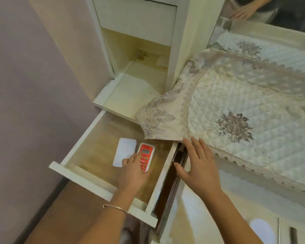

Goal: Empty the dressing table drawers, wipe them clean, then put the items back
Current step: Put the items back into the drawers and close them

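Note:
A white drawer (pixel 81 180) with a wooden floor is pulled out at the lower left. Inside lie a flat white device (pixel 123 152) and a red and white remote control (pixel 146 154) side by side. My left hand (pixel 132 173) reaches into the drawer and lies over the lower part of the remote, fingers touching both items. My right hand (pixel 195 166) is spread flat at the table's front edge, fingertips on the hem of the lace-edged quilted cloth (pixel 236 106). A second drawer (pixel 116 99) is open above, holding a pale sheet.
A white cabinet column (pixel 181 41) with an open niche rises behind the drawers. A mirror (pixel 275 13) at the top right reflects a hand. A mauve wall (pixel 25 85) runs along the left. The cloth's corner hangs over both drawers.

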{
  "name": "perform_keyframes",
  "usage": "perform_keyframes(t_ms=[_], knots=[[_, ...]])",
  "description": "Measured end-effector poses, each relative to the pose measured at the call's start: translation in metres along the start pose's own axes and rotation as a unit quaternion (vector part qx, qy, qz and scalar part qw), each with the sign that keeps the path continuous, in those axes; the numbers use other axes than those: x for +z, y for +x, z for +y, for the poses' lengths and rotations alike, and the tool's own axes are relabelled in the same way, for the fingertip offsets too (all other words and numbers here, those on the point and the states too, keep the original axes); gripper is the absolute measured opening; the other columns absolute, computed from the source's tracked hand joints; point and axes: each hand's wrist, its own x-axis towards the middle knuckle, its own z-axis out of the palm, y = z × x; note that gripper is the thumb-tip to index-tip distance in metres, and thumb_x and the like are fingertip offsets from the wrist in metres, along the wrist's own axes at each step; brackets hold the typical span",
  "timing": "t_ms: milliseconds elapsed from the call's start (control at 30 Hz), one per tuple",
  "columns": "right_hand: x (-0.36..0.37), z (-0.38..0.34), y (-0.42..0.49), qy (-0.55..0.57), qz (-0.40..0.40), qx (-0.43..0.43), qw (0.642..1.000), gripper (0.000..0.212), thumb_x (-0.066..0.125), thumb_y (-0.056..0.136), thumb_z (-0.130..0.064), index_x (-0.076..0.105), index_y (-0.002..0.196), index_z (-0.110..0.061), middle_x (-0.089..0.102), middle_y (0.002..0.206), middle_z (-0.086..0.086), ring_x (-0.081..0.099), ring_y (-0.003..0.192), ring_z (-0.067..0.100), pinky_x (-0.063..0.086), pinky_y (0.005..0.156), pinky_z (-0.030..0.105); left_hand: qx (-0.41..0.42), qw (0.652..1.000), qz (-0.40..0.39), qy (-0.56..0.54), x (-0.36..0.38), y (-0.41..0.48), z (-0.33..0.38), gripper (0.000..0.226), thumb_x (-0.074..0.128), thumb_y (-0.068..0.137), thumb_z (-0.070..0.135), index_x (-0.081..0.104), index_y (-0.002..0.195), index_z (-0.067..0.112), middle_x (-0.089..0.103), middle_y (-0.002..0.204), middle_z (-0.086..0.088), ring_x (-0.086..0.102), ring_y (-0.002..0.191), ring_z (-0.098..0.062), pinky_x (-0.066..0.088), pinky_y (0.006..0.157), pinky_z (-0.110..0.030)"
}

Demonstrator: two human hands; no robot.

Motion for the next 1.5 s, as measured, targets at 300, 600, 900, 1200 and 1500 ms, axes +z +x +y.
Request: perform_keyframes(t_ms=[300, 600, 900, 1200, 1500], knots=[[0.035, 0.014, -0.008, -0.016, 0.016, 0.059, 0.998, 0.071, 0.052, 0.077, -0.049, 0.037, 0.139, -0.018, 0.043, 0.143, 0.007, 0.027, 0.136, 0.025, 0.015, 0.114, 0.037, 0.029, 0.997, -0.035, 0.070, 0.035, 0.035, -0.011, 0.075, 0.061, 0.083, 0.041, 0.022, 0.142, 0.018, 0.038, 0.140, -0.005, 0.038, 0.121, -0.023, 0.039, 0.098, -0.034], [0.047, 0.010, -0.009, -0.023, 0.042, 0.080, 0.996, 0.067, 0.043, 0.078, -0.050, 0.039, 0.136, -0.016, 0.043, 0.143, 0.010, 0.029, 0.135, 0.027, 0.020, 0.111, 0.038, 0.057, 0.994, -0.032, 0.092, 0.043, 0.041, -0.019, 0.075, 0.059, 0.084, 0.043, 0.020, 0.142, 0.015, 0.029, 0.144, -0.008, 0.032, 0.125, -0.025, 0.034, 0.103, -0.033], [0.035, 0.000, -0.030, -0.048, 0.045, 0.114, 0.991, 0.072, 0.055, 0.074, -0.047, 0.037, 0.138, -0.018, 0.040, 0.145, 0.009, 0.029, 0.136, 0.028, 0.025, 0.111, 0.041, 0.163, 0.980, -0.011, 0.109, -0.003, 0.033, -0.012, 0.073, 0.058, 0.083, 0.045, 0.023, 0.141, 0.018, 0.028, 0.148, -0.004, 0.026, 0.132, -0.022, 0.029, 0.107, -0.037], [0.001, -0.020, -0.095, -0.078, 0.075, 0.175, 0.979, 0.072, 0.067, 0.072, -0.044, 0.044, 0.134, -0.014, 0.050, 0.137, 0.012, 0.042, 0.130, 0.035, 0.034, 0.105, 0.048, 0.338, 0.926, 0.029, 0.166, -0.084, -0.022, 0.004, 0.080, 0.051, 0.083, 0.054, 0.016, 0.146, 0.020, 0.017, 0.154, -0.002, 0.009, 0.142, -0.020, 0.006, 0.113, -0.035], [-0.026, 0.004, -0.186, -0.084, 0.112, 0.242, 0.960, 0.075, 0.063, 0.071, -0.056, 0.046, 0.132, -0.015, 0.054, 0.134, 0.010, 0.042, 0.128, 0.031, 0.036, 0.104, 0.046, 0.448, 0.860, 0.062, 0.237, -0.065, -0.101, 0.031, 0.077, 0.036, 0.074, 0.062, 0.041, 0.136, 0.016, 0.047, 0.138, -0.008, 0.029, 0.133, -0.025, 0.015, 0.109, -0.038]])
